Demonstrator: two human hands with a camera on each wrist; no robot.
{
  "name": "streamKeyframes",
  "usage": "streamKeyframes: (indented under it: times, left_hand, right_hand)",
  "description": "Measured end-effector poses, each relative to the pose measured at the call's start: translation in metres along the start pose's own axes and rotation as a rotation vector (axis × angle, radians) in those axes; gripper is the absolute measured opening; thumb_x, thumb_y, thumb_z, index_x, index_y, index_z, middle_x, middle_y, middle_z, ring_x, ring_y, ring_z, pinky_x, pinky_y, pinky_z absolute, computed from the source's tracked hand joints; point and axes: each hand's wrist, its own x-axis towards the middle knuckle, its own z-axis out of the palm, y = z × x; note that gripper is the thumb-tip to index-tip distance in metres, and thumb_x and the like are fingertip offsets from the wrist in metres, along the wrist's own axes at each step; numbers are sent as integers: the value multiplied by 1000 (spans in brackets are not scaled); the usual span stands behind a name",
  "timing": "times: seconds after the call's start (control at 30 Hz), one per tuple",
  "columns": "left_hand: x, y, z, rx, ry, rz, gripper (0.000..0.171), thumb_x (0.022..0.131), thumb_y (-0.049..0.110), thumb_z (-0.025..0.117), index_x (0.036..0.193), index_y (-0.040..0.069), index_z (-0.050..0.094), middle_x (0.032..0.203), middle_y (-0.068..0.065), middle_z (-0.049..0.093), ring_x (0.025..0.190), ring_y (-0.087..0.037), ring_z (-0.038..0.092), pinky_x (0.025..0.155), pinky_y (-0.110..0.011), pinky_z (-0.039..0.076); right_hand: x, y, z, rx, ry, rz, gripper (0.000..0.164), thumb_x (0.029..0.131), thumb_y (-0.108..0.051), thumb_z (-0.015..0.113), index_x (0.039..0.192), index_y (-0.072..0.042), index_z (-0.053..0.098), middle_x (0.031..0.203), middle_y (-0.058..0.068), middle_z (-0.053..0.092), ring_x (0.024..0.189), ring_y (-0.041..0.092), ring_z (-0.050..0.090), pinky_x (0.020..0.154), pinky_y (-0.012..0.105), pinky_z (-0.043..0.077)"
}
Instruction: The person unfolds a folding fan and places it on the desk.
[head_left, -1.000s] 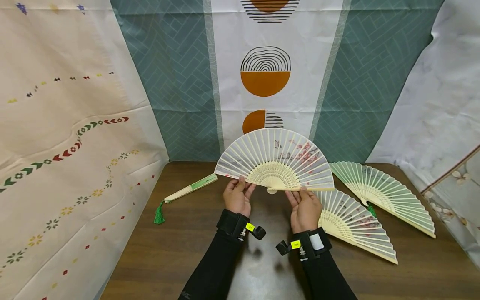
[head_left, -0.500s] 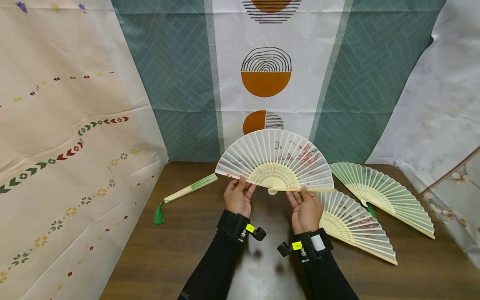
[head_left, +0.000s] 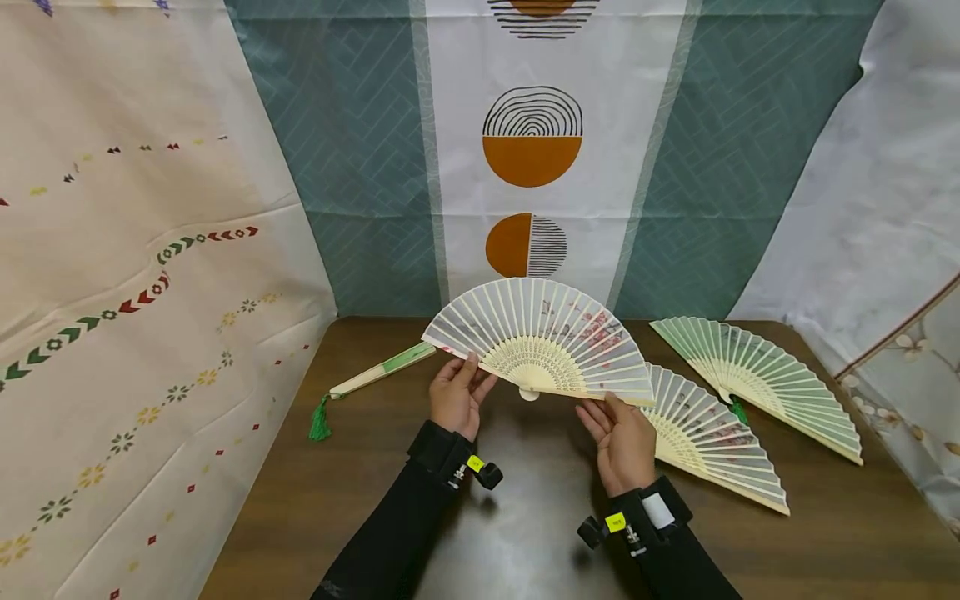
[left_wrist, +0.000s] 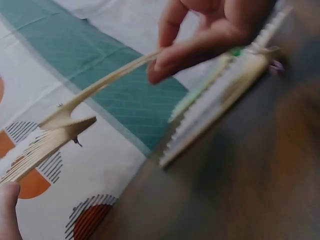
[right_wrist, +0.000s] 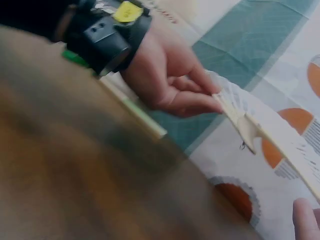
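A white folding fan point(head_left: 536, 337) with pink blossoms is spread wide above the table, its arc facing away from me. My left hand point(head_left: 456, 404) pinches its left outer rib between thumb and fingers. Near the other end, my right hand point(head_left: 624, 442) pinches the right outer rib. From the left wrist, the fan point(left_wrist: 75, 107) shows edge-on, with the right hand point(left_wrist: 210, 37) at its far end. In the right wrist view the left hand point(right_wrist: 167, 75) grips the opposite rib, while only the tip of the right thumb point(right_wrist: 304, 217) shows.
A second white fan point(head_left: 708, 442) lies spread on the brown table point(head_left: 525, 517), right of my right hand. Behind it rests an open green fan point(head_left: 761, 383). At left lies a folded fan point(head_left: 382, 372) with a green tassel point(head_left: 319, 421). Patterned cloths point(head_left: 360, 167) hang around the table.
Both hands have come lower with the white fan, and its right end now dips more. My left hand has shifted slightly left. The fans on the table stay put.
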Motion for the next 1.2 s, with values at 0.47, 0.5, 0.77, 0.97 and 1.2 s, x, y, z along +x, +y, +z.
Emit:
streamKeyframes:
  times: [0.47,0.5,0.77,0.97,1.2]
  left_hand:
    - [-43,6,-56,319,-73,-128,7,114,4,69,107,2,70,101,-2,71,87,-13,74,81,-31,75]
    - [-46,5,-58,339,-71,-138,6,113,4,70,108,0,70,100,-2,72,86,-13,75,79,-31,75]
    - [-69,12,-75,505,-89,-248,16,111,7,72,114,-8,69,91,-5,77,72,-13,79,67,-30,73]
    - [-76,18,-79,597,-102,-308,16,111,8,74,115,-8,70,93,-6,80,69,-12,78,63,-28,71]
    - [-81,21,-78,685,-142,-364,17,111,8,74,114,-7,69,85,-6,77,65,-11,77,60,-26,70]
  right_hand:
    - [-74,21,-56,-231,-6,197,38,123,-29,53,143,4,55,106,-5,80,104,7,84,96,29,72]
    - [-78,23,-60,-241,-3,217,40,123,-29,54,146,5,55,107,-4,80,104,8,84,96,29,72]
    - [-108,28,-79,-276,-44,307,43,125,-22,46,156,9,47,119,0,77,107,6,81,102,30,71]
    - [-118,27,-88,-255,-23,317,29,125,-22,49,134,1,62,113,0,80,104,8,83,96,31,73]
    - [-129,29,-99,-221,-30,371,24,124,-21,48,125,-1,62,110,2,83,102,12,84,95,34,73]
